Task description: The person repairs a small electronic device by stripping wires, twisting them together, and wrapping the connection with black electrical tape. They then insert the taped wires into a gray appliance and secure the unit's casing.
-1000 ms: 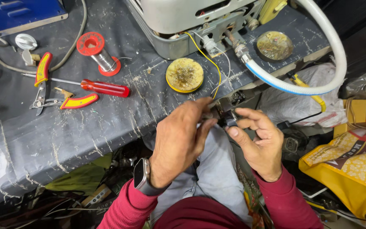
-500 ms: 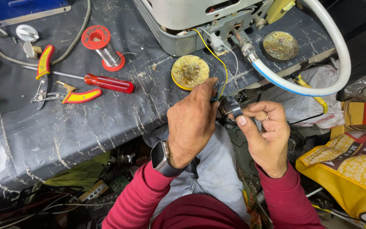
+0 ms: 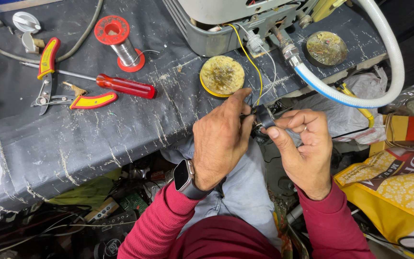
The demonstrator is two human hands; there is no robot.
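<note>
Head view: both hands are working at the near edge of the workbench [image 3: 73,144], over the lap. The left hand [image 3: 221,139] is pinching a small black component [image 3: 263,116] from the left, fingers closed on it. The right hand [image 3: 303,148] is gripping the same component from the right, thumb and forefinger pressing on it. A yellow wire [image 3: 250,60] is running from the component up to the grey metal appliance [image 3: 231,24]. A round yellow tin [image 3: 222,76] is sitting just behind the hands. Red-handled screwdriver [image 3: 123,86], pliers [image 3: 53,76] and solder spool [image 3: 118,41] are lying well apart, to the left. A white hose [image 3: 384,62] is curving at right.
</note>
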